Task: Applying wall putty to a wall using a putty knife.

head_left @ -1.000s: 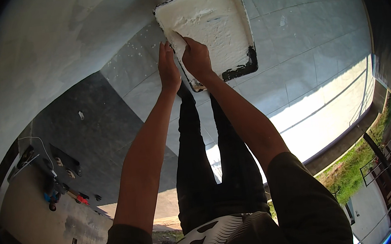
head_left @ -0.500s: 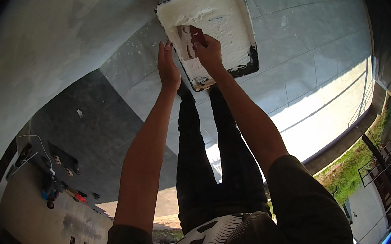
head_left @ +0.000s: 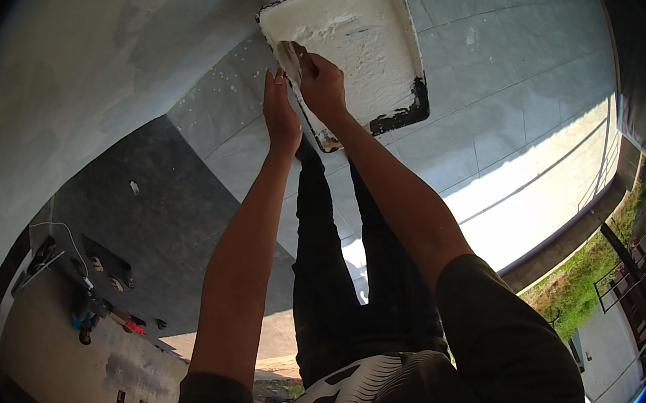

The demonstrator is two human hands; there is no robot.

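Note:
A black-edged tray (head_left: 399, 115) of thick white paste (head_left: 367, 59) lies ahead of me, above my feet in the head view. My right hand (head_left: 325, 91) is closed around a putty knife (head_left: 291, 59) with a dark reddish-brown grip. Its paste-smeared blade is tilted against the tray's left rim, and the fingers hide part of it. Just outside that same rim is my left hand (head_left: 280, 115), its fingers straight and pointing away from me. Whether those fingers touch the tray I cannot tell.
A smooth grey wall (head_left: 105, 75) rises on the left. Pale floor tiles (head_left: 497, 57) carry white spatters, and darker flooring (head_left: 157, 195) lies to the left. Several pairs of footwear (head_left: 113, 267) and a person (head_left: 85, 317) are at the far left. Grass (head_left: 582, 272) borders the right.
My right hand has drawn the putty knife left, from over the paste to the tray's left rim, and its blade has turned more edge-on. My left hand has hardly moved.

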